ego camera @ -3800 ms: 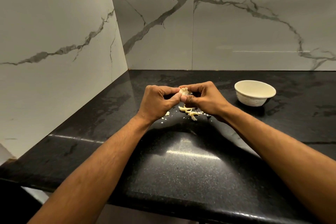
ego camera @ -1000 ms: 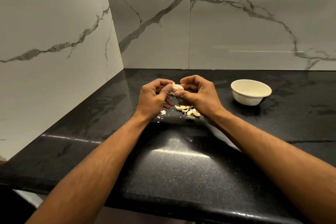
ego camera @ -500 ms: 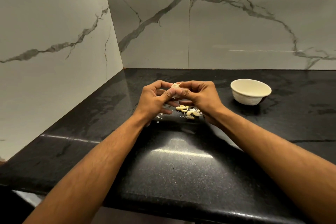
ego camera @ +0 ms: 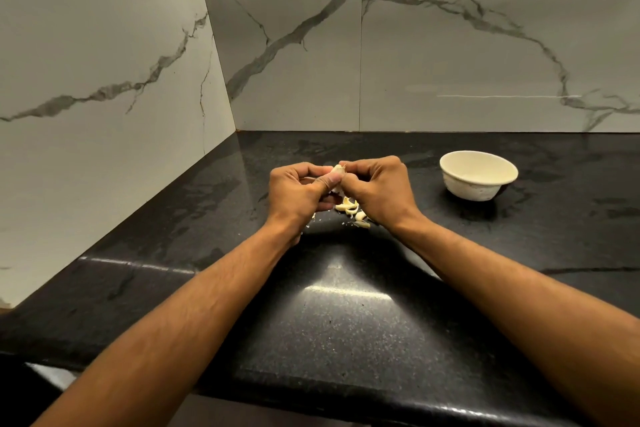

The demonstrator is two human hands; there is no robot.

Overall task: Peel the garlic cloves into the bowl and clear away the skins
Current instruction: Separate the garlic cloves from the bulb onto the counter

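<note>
Pale garlic clove (ego camera: 337,170) pinched between left hand (ego camera: 300,195) and right hand (ego camera: 378,191).

Both hands have closed tighter around the garlic clove (ego camera: 337,172).

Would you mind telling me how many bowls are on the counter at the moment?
1. The white bowl sits on the black counter, to the right of the right hand and apart from it. Its inside is only partly visible.
</note>
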